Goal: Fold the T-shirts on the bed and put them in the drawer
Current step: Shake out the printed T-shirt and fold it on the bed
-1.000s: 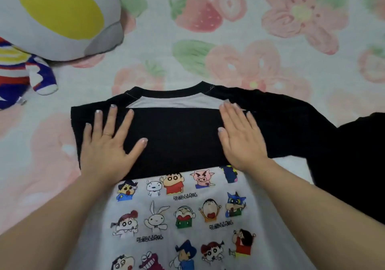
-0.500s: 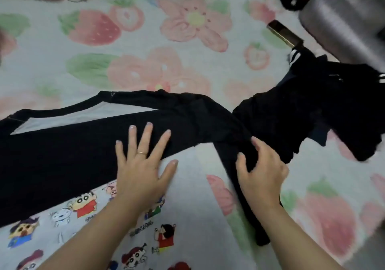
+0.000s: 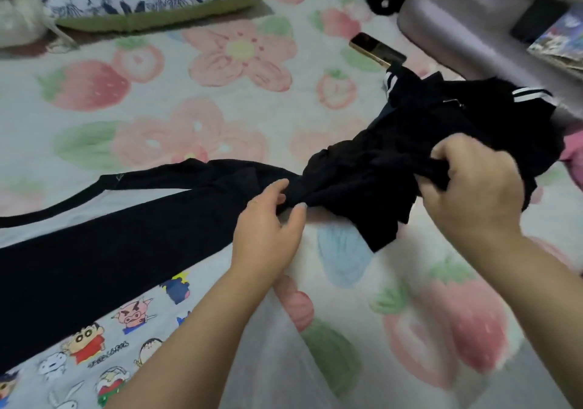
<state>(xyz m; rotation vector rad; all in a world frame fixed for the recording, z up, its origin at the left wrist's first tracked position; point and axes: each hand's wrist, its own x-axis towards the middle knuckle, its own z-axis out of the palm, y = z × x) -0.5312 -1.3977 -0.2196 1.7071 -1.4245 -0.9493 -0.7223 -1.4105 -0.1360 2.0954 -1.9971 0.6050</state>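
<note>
On the strawberry-print bedsheet [image 3: 220,99], our left hand [image 3: 268,222] pinches the black sleeve [image 3: 233,181] of the cartoon T-shirt [image 3: 94,251], which lies flat at left, while our right hand [image 3: 473,194] clutches a raised bunch of black cloth [image 3: 378,188] just beside a white-striped black garment [image 3: 492,109]; a phone [image 3: 377,50] lies beyond

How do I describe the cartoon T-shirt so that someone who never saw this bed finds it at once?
On the bed sheet with strawberries and flowers, look at the lower left, where a T-shirt lies flat. Unlike the crumpled black garment with white stripes to its right, its pale body carries rows of small cartoon figures.
</note>
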